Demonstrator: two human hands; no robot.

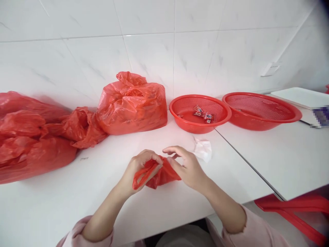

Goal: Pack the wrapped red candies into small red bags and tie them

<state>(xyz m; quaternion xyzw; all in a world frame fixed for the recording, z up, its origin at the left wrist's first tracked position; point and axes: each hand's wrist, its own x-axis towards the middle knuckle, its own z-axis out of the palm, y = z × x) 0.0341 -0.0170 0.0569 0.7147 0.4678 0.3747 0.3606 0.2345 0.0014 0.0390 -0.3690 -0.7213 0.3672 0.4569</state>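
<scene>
Low over the white table point(180, 204), a small red plastic bag point(160, 176) hangs gathered at its top. My left hand point(140, 168) pinches the bag, and a loop like a handle sticks out across its fingers. On the bag's other side is my right hand point(186, 166), thumb and fingers apart, thumb close to the plastic. Whether that thumb touches the bag I cannot tell. What the bag holds, if anything, is hidden.
Two large filled red bags point(133, 106) stand by the tiled wall. A red basket point(200, 128) holds several small packets point(209, 116); a wider red basket point(259, 125) adjoins it. Crumpled white tissue point(203, 149) lies nearer. A red stool point(295, 206) stands at right.
</scene>
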